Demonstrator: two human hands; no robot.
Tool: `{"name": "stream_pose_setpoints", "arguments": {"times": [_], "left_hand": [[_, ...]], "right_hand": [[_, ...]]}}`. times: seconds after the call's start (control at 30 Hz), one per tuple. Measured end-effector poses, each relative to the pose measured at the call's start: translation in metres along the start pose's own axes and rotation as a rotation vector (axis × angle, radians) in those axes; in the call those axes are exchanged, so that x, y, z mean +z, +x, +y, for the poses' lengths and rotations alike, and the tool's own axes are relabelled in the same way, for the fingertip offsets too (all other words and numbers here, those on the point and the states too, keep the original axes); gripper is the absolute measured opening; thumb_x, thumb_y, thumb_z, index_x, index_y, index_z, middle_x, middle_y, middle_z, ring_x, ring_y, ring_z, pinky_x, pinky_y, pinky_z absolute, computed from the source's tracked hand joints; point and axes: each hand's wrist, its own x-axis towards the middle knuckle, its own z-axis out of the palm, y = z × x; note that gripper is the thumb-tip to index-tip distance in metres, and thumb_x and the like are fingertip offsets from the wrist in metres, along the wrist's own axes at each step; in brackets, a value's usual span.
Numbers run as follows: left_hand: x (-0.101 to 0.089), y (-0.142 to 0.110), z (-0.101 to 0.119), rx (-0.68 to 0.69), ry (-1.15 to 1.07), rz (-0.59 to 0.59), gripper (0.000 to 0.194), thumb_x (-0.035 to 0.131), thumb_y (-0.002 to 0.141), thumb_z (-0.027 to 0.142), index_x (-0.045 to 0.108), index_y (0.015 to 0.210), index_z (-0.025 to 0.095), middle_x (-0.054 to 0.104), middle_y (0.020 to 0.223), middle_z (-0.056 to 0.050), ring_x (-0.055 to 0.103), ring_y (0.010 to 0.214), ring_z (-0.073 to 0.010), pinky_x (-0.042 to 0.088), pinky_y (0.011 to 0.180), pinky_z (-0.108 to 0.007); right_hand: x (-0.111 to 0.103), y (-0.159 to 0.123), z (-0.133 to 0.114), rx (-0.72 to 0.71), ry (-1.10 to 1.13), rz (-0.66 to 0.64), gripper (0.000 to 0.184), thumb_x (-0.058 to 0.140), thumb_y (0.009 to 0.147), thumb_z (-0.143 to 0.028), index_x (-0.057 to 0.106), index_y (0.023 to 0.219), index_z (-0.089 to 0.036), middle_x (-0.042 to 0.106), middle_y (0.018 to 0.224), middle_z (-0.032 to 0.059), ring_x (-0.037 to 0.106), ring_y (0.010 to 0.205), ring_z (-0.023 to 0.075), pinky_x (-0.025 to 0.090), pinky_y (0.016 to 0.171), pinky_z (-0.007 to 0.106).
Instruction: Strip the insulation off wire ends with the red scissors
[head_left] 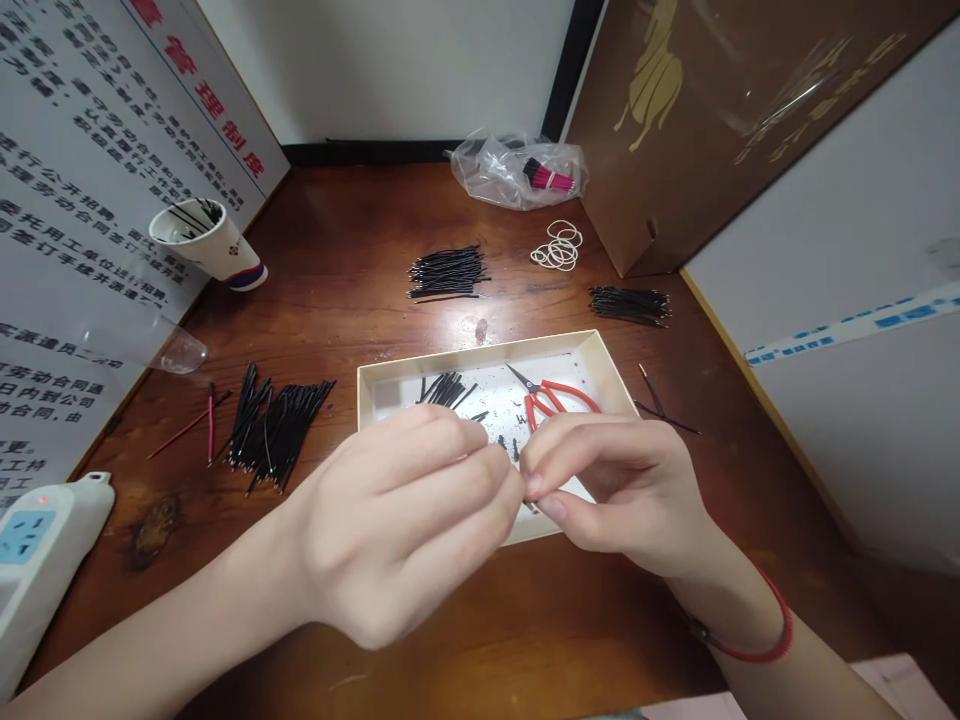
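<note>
My left hand (405, 520) and my right hand (622, 490) meet fingertip to fingertip over the near edge of a shallow cream tray (480, 355). Both are pinched closed on something too small to make out. In the tray lie red-handled scissors (555, 398), a few short black wires (446, 388) and black specks. A red cord circles my right wrist.
Piles of black wires lie at the left (274, 425), at the back (448, 272) and at the right (630, 305). Also here are a paper cup (206, 242), rubber bands (559, 247), a plastic bag with pink wires (521, 172), a power strip (41, 560) and a brown box (712, 110).
</note>
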Motion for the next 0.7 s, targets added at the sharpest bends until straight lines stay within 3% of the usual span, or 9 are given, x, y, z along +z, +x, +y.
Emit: {"name": "stream_pose_setpoints", "arguments": {"times": [0.03,0.13,0.3,0.43,0.7], "left_hand": [[0.000,0.002,-0.004,0.115,0.053,0.014,0.028,0.042,0.099,0.016,0.067,0.110,0.020,0.072,0.087,-0.008,0.063,0.080,-0.0228,0.053,0.066,-0.037],[0.000,0.006,-0.014,0.192,0.163,0.060,0.024,0.043,0.099,0.014,0.066,0.105,0.016,0.072,0.082,-0.009,0.062,0.078,-0.0214,0.051,0.063,-0.035],[0.004,0.008,-0.014,0.202,0.220,0.057,0.026,0.039,0.101,0.015,0.065,0.100,0.014,0.071,0.080,-0.009,0.061,0.075,-0.0203,0.052,0.065,-0.035],[0.005,0.008,-0.012,0.219,0.215,0.043,0.030,0.037,0.103,0.016,0.065,0.093,0.014,0.071,0.079,-0.009,0.061,0.075,-0.0202,0.051,0.066,-0.035],[0.005,0.010,-0.012,0.216,0.252,-0.006,0.035,0.035,0.103,0.015,0.063,0.082,0.014,0.069,0.078,-0.009,0.056,0.072,-0.0185,0.047,0.066,-0.033]], "right_hand": [[-0.001,0.000,-0.001,0.002,-0.017,0.000,0.025,0.068,0.077,-0.001,0.075,0.083,-0.024,0.075,0.079,0.0006,0.069,0.073,0.0146,0.058,0.068,0.028],[-0.002,0.001,-0.004,0.027,-0.037,0.002,0.023,0.068,0.078,-0.003,0.076,0.084,-0.023,0.075,0.079,0.0014,0.069,0.073,0.0147,0.058,0.068,0.029],[-0.006,0.003,-0.009,0.141,-0.160,0.016,0.007,0.078,0.075,-0.016,0.074,0.078,-0.021,0.073,0.072,0.0011,0.066,0.069,0.0154,0.051,0.061,0.029],[-0.010,0.002,-0.012,0.145,-0.235,-0.067,0.006,0.073,0.083,-0.019,0.074,0.078,-0.019,0.074,0.072,0.0019,0.064,0.066,0.0147,0.048,0.061,0.029],[-0.010,-0.002,-0.019,-0.015,-0.449,-0.109,0.011,0.069,0.084,-0.009,0.071,0.080,-0.019,0.075,0.076,-0.0005,0.066,0.067,0.0114,0.050,0.063,0.023]]}}
